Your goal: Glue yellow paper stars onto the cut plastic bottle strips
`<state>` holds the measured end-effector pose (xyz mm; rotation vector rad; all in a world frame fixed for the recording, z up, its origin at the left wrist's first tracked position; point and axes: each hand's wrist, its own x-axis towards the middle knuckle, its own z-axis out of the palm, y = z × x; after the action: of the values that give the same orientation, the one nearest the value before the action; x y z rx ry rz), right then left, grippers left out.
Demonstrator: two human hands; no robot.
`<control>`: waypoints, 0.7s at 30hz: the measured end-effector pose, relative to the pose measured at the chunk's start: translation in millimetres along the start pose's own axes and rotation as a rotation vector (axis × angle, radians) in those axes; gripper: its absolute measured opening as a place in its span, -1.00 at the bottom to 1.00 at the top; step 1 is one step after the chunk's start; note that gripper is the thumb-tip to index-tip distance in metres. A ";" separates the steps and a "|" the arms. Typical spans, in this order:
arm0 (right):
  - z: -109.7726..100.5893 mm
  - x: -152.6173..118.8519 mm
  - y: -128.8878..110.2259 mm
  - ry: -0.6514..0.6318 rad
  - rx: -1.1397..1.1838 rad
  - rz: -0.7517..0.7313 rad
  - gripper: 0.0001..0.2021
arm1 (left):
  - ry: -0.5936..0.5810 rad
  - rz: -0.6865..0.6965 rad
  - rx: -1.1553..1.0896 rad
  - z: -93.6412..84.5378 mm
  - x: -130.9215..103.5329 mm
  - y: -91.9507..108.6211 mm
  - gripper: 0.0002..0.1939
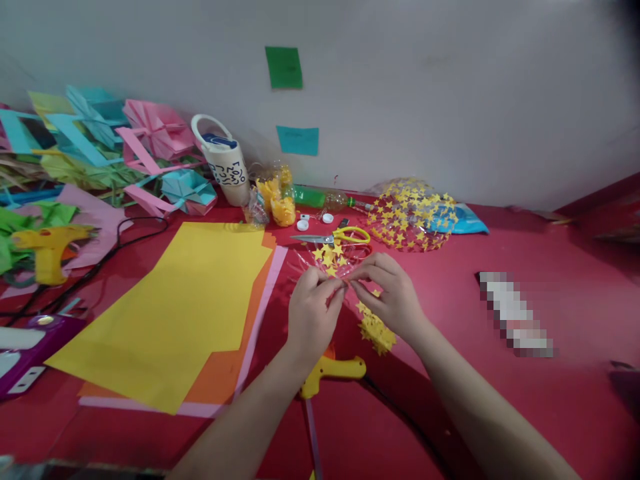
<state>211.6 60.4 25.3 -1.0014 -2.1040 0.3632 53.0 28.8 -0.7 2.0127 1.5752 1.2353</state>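
Fingertips almost meeting, my left hand (314,308) and my right hand (389,291) both pinch something small and thin that I cannot make out. Just beyond them are yellow stars (330,253) on thin clear strands. A pile of yellow stars (377,331) lies on the table, partly beneath my right hand. Near my left wrist rests a yellow glue gun (340,369), partly hidden by the forearm. Past the fingers lie scissors (350,235) with yellow handles.
Yellow paper sheets (185,313) lie left on the red table (500,407). Behind stand a white tumbler (227,170), a plastic bottle (310,196) and a star-covered clear bundle (413,215). Folded paper flowers (160,127), another glue gun (50,250) and its black cord are far left.
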 end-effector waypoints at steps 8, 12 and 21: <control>-4.5 2.4 2.7 -0.052 -0.014 -0.071 -0.91 | 0.023 0.039 0.022 -0.2 0.2 1.4 -0.85; -5.8 2.6 3.8 -0.062 0.000 -0.083 -0.92 | 0.018 0.033 0.011 -0.7 0.4 1.2 -0.86; -8.4 2.4 5.6 -0.089 0.004 -0.077 -0.92 | 0.002 -0.002 -0.035 0.3 0.4 0.6 -0.87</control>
<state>219.8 65.3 29.1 -0.9138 -2.2136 0.3793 53.6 29.0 -0.2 1.9886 1.5454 1.2556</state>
